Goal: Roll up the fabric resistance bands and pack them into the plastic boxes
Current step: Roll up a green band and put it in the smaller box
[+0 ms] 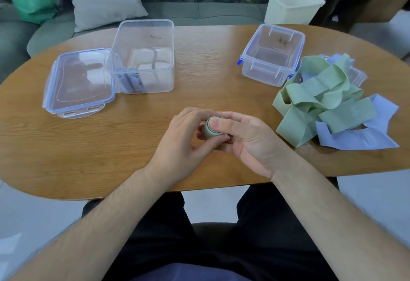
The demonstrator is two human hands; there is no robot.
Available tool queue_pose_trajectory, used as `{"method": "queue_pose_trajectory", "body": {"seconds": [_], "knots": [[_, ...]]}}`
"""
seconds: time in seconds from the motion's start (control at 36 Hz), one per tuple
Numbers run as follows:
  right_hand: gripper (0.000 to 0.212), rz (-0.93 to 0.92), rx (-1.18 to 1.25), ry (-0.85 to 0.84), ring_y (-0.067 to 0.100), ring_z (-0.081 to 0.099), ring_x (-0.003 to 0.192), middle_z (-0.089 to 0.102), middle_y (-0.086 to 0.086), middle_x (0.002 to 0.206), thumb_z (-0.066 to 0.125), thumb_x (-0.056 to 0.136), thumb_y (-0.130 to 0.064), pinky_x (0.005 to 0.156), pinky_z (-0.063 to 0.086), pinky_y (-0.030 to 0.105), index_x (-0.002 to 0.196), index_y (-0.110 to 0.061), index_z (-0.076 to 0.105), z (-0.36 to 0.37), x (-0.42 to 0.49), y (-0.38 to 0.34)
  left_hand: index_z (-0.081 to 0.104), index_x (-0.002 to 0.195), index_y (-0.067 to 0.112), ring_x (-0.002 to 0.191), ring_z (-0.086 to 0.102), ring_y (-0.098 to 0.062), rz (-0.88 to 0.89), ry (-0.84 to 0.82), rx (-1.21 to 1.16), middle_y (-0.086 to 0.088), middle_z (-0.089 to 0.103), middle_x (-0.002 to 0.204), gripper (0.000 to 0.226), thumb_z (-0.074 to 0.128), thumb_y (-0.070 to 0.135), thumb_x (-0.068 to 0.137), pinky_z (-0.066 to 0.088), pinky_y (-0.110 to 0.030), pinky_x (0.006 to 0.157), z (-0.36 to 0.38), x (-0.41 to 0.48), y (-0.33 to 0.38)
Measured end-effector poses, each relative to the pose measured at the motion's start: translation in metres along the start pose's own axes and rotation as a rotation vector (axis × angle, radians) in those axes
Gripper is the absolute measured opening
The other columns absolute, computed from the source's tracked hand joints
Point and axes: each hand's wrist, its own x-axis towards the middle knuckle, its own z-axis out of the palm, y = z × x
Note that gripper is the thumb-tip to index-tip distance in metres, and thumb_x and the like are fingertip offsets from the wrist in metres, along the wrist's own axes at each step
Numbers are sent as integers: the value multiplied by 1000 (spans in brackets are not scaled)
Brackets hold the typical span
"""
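Note:
A tightly rolled green band point(210, 131) sits between both hands above the middle of the wooden table point(133, 147). My left hand point(184, 141) grips the roll from the left, fingers curled round it. My right hand point(246, 141) pinches it from the right, with the thumb pressed on its end. A loose heap of green bands point(321, 101) and blue bands point(359, 141) lies at the right. The tall clear box point(142, 58) at the back left holds a blue rolled band point(131, 81). A smaller clear box point(273, 54) stands at the back right.
A clear lid with blue clips point(79, 81) lies left of the tall box. A cream tub point(290, 7) stands beyond the table's far edge, by a sofa with a grey cushion point(104, 7). My legs are under the near edge.

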Motion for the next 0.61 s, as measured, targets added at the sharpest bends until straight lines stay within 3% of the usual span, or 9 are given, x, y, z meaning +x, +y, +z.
{"method": "queue_pose_trajectory", "body": {"seconds": [0.11,0.33,0.42,0.5,0.56,0.61], "knots": [[52,-18,-15,-6,37,68,102,68,25,114,71,81,-11,94,57,44,127,10,59,3,-1,0,64,115,10,104,60,-14,-16,2,-15,3,66,110,36,70,36,91,50,-39,89,1,-2,2],[52,-6,-39,-29,38,68,100,68,24,110,71,85,-20,90,58,44,129,6,57,3,0,0,64,119,4,103,55,-7,-14,-2,-3,-3,59,109,35,71,25,91,43,-18,92,2,0,2],[52,-49,-268,54,24,71,94,73,12,104,66,85,-39,86,60,42,128,-10,61,4,1,3,61,128,4,102,53,-1,-22,-49,13,-1,57,111,40,64,25,94,42,-15,92,-2,2,1],[53,-210,-603,128,14,72,98,76,1,103,62,85,-52,90,60,41,132,-28,56,1,-2,6,50,144,4,93,51,3,-34,-74,44,3,52,109,55,59,29,96,40,-10,87,-11,6,-6],[49,-317,-800,157,8,69,102,71,-9,106,65,89,-51,90,58,33,135,-37,54,-5,-1,6,37,153,5,90,50,0,-45,-119,77,3,52,108,67,58,34,97,40,-9,84,-15,7,-10],[40,-384,-889,173,10,67,101,68,-13,104,70,93,-41,88,57,35,131,-36,61,-10,1,8,27,158,9,90,52,0,-71,-161,69,5,54,108,75,63,34,96,41,-10,83,-16,6,-12]]}}
